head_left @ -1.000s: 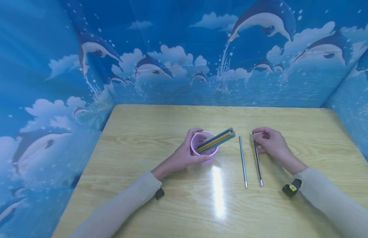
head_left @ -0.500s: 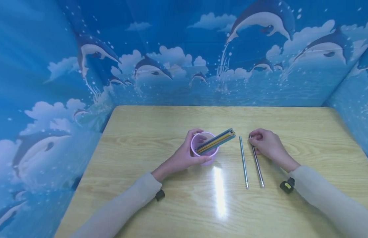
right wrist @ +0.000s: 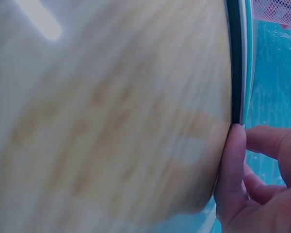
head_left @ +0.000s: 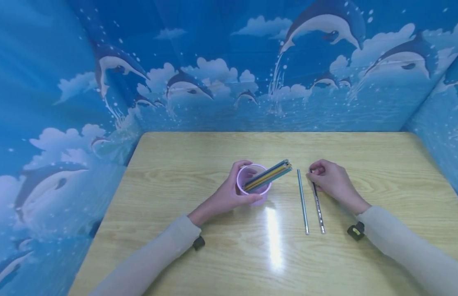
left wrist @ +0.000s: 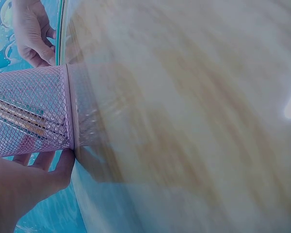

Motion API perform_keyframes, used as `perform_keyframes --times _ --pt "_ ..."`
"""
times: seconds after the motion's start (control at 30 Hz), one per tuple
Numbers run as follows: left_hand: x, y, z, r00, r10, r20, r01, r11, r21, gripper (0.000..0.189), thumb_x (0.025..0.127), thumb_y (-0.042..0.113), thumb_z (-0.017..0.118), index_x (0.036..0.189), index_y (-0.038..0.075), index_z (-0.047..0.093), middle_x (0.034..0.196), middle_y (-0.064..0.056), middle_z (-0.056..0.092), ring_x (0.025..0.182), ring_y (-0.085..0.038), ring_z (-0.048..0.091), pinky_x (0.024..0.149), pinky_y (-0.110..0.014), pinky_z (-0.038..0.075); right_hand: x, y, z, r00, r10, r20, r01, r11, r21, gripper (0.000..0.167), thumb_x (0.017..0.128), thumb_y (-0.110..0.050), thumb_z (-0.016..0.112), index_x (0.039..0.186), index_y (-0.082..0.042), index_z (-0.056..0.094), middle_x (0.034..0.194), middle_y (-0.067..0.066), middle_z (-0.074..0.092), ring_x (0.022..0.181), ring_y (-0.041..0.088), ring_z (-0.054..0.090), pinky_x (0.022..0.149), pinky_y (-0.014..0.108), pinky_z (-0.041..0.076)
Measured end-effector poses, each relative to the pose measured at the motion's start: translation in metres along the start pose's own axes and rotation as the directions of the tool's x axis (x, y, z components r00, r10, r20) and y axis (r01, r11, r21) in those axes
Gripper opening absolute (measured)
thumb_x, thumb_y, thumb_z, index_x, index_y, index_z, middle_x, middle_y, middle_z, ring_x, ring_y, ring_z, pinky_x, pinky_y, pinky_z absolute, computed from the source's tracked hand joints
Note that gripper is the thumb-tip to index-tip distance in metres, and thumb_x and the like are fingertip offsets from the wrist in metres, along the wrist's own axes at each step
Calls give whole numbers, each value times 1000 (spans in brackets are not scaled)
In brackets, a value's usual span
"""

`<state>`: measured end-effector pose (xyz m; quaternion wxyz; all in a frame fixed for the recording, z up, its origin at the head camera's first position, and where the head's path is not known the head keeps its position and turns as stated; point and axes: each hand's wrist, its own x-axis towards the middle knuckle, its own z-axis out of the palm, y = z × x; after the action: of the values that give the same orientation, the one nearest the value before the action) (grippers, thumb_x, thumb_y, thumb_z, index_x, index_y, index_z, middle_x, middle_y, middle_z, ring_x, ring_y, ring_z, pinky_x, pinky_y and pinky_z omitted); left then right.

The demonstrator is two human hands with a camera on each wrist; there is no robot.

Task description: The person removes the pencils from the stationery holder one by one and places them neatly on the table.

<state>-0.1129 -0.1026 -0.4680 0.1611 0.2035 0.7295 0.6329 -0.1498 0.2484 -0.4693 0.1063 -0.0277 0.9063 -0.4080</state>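
Note:
My left hand (head_left: pixel 232 191) holds the pink mesh pencil cup (head_left: pixel 261 200), thumb on the near side and fingers round the far side. A bundle of several pencils (head_left: pixel 267 176) leans out of the cup to the right. In the left wrist view, the mesh wall (left wrist: pixel 34 80) shows pencils inside. My right hand (head_left: pixel 334 181) pinches the far end of a dark pencil (head_left: pixel 318 209) between thumb and fingers; its near end lies on or close to the table. Just left of it, a teal pencil (head_left: pixel 303 201) lies nearly parallel. In the right wrist view, the thumb and index fingertip meet at the dark pencil (right wrist: pixel 236 63).
The light wood table (head_left: pixel 177 164) reaches back to a blue dolphin-print curtain (head_left: pixel 214 102), which also hangs along the left and right sides. A bright light reflection falls on the tabletop in front of the cup. Each wrist wears a small black camera (head_left: pixel 356 231).
My right hand has shifted slightly left with the dark pencil, bringing it closer to the teal one. The pencil appears turned, with a patterned side now showing. The left hand and cup stay put.

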Motion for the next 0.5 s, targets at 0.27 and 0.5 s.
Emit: perform_keyframes --times 0.27,0.5 --pt "0 -2 -1 1000 10 6 -10 1000 -4 94 91 12 89 163 22 30 156 -16 50 141 -35 54 113 -42 54 -1 -1 0 1000 -2 -1 2 1000 -13 38 105 -19 74 131 7 64 103 14 69 79 22 70 62 29 62" --pt "0 -2 0 1000 11 5 -11 1000 -4 95 90 12 90 162 24 30 155 -14 50 140 -33 55 110 -39 56 -1 1 -1 999 35 0 -35 999 31 41 105 -22 74 133 6 63 107 15 68 84 25 70 65 29 64"
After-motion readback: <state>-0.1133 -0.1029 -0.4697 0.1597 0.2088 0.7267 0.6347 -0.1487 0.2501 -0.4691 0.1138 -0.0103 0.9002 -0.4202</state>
